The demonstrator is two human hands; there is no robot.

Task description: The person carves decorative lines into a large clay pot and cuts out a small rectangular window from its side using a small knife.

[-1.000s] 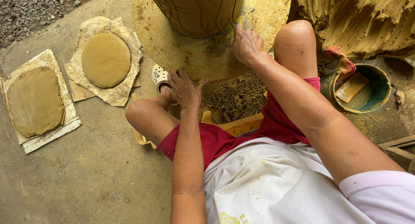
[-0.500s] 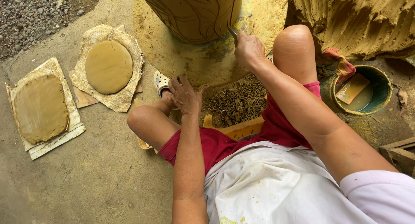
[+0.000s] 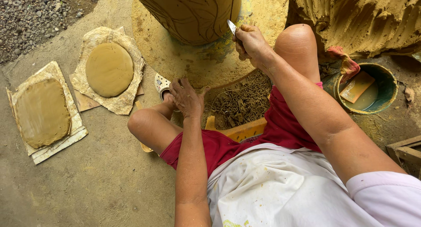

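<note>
A large clay pot (image 3: 193, 14) with carved wavy lines stands on a round clay-smeared turntable (image 3: 184, 62). My right hand (image 3: 252, 45) grips a small knife (image 3: 231, 26) whose blade tip touches the pot's lower right side. My left hand (image 3: 186, 97) rests on the near edge of the turntable, fingers spread, holding nothing. A heap of clay shavings (image 3: 239, 102) lies between my knees on a yellow low stool (image 3: 239, 130).
Two flat clay slabs lie on paper at the left, a round one (image 3: 109, 69) and a squarish one (image 3: 41, 113). A green bucket (image 3: 388, 84) of muddy water with a wooden scraper sits right. A clay mound (image 3: 364, 16) rises behind it. Gravel (image 3: 35, 16) lies top left.
The view has shifted so the scene sits lower and further right. My right hand with the knife stays at the pot's base; my left hand remains on the turntable edge.
</note>
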